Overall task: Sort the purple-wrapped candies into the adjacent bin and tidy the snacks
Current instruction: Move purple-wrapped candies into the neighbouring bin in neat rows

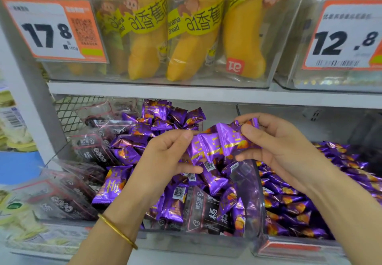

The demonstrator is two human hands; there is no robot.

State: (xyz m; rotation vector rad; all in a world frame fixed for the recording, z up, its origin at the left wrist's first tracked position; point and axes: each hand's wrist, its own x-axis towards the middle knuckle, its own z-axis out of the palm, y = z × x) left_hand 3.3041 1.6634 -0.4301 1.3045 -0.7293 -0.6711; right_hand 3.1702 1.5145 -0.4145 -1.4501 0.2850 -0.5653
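A bunch of purple-wrapped candies (217, 143) is held between both hands above the left clear bin (186, 242). My left hand (165, 153), with a gold bangle at the wrist, pinches the bunch's left end. My right hand (275, 140) grips its right end with thumb and curled fingers. Below them the left bin holds a heap of purple candies (157, 124) mixed with dark, clear-wrapped snack packs (91, 147). The adjacent right bin (289, 248) holds only purple candies (299, 202). A clear divider wall (254, 182) stands between the two bins.
On the shelf above stand yellow banana bread packs (186, 37) in a clear box with price tags 17.8 (51, 31) and 12.8 (343, 37). A white shelf post (31, 107) rises at the left. Green-yellow snack packs (18, 219) lie at the lower left.
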